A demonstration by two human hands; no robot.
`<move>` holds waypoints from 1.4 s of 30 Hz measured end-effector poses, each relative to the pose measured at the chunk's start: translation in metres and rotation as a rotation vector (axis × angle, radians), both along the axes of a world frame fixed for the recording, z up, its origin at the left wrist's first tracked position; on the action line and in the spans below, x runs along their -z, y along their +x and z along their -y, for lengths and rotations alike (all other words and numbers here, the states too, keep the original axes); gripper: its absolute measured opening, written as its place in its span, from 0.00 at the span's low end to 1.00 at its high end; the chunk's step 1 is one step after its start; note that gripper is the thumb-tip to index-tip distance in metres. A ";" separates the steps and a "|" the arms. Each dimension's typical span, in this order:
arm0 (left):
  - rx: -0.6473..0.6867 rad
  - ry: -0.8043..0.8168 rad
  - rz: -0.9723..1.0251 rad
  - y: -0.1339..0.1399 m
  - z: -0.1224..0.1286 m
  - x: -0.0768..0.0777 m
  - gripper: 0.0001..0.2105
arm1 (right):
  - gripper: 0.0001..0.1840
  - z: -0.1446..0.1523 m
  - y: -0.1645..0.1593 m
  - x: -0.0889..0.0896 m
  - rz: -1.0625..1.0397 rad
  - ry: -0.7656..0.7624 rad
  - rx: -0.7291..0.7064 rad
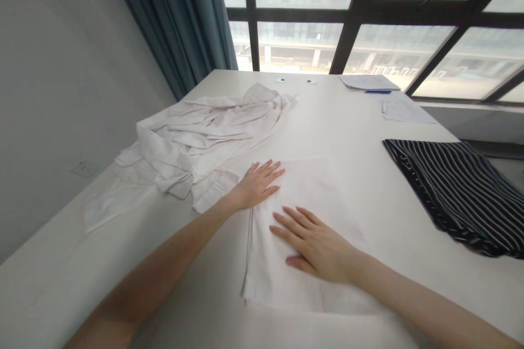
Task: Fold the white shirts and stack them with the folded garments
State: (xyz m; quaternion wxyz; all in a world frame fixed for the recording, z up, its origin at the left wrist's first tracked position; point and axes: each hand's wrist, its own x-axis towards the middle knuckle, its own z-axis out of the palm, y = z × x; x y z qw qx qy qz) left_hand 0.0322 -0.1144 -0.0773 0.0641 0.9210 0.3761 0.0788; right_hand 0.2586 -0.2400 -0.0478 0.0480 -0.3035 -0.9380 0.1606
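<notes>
A folded white cloth (pixel 315 185) lies flat on the white table in front of me, its layered edge showing along the left side. Near its upper left edge rests my left hand (pixel 260 182), palm down with the fingers spread. My right hand (pixel 313 245) is also flat on the cloth, lower and to the right, fingers stretched toward the left. Neither hand grips anything. Just left of the folded cloth, a crumpled white garment (pixel 213 125) lies in loose folds, with one end close to my left wrist.
On the right lies a black-and-white striped cloth (pixel 462 191). Papers (pixel 368 82) with a blue pen (pixel 377 91) are at the far right corner. A clear plastic bag (pixel 118 196) is at the left edge of the table (pixel 196 278). Windows and a blue curtain (pixel 176 16) stand behind.
</notes>
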 end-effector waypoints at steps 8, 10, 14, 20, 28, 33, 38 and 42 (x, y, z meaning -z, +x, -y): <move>-0.016 0.061 0.009 0.002 0.003 0.003 0.22 | 0.31 0.015 -0.014 -0.005 -0.072 -0.149 -0.195; -0.012 0.065 0.013 0.002 0.003 0.003 0.22 | 0.32 0.021 -0.016 -0.007 -0.083 -0.201 -0.196; -0.017 0.086 0.018 0.002 0.005 0.003 0.22 | 0.31 0.022 -0.015 -0.016 -0.126 -0.308 -0.224; -0.015 0.125 0.026 0.002 0.008 0.003 0.22 | 0.17 -0.033 0.016 -0.022 -0.297 -0.173 0.066; 0.033 0.217 -0.047 0.009 0.020 -0.012 0.18 | 0.25 -0.091 0.053 0.021 0.059 0.279 0.560; 0.025 0.157 -0.141 0.030 0.052 -0.020 0.20 | 0.26 -0.087 0.048 0.028 0.178 0.319 0.556; 0.026 0.140 -0.114 0.030 0.083 -0.012 0.29 | 0.27 -0.088 0.048 0.026 0.194 0.293 0.572; 0.117 0.118 -0.081 0.014 0.093 -0.008 0.30 | 0.28 -0.090 0.048 0.025 0.194 0.252 0.593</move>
